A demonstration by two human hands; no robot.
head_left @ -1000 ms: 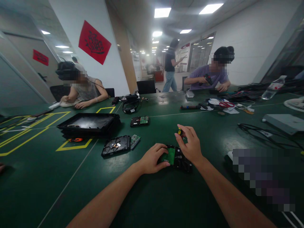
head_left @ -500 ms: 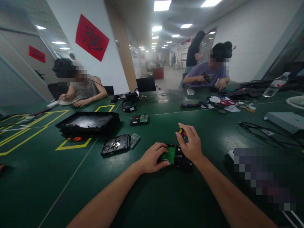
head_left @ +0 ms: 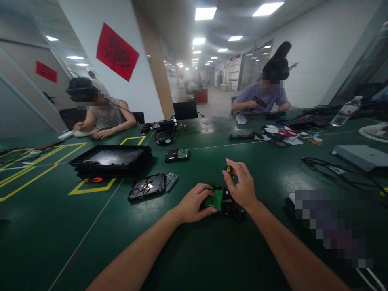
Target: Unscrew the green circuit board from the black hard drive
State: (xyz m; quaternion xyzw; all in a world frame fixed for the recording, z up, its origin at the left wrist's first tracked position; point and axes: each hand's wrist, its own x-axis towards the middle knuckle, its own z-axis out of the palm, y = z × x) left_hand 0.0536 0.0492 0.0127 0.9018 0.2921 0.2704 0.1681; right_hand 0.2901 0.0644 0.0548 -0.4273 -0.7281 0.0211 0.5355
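Note:
A black hard drive [head_left: 233,209] with a green circuit board [head_left: 215,199] on its upper face lies on the table in front of me. My left hand [head_left: 193,204] is closed around its left end, thumb at the near edge and fingers over the board. Pinched in my right hand [head_left: 243,186] is a small screwdriver [head_left: 228,167] with a yellow and black handle. It stands roughly upright over the drive, its thin shaft reaching down near the board's right edge. Where exactly the tip rests is too small to tell.
Left of my hands lie another hard drive [head_left: 147,187], a loose circuit board [head_left: 171,181] and black stacked trays [head_left: 110,157]. A further drive [head_left: 177,155] sits beyond. Black cables [head_left: 323,169] and a grey box [head_left: 360,157] are at right. Two people sit across the green table [head_left: 209,258].
My hands keep almost the same pose on the drive and screwdriver. The view has shifted slightly. In the background, the standing person has moved right, behind the seated person in purple.

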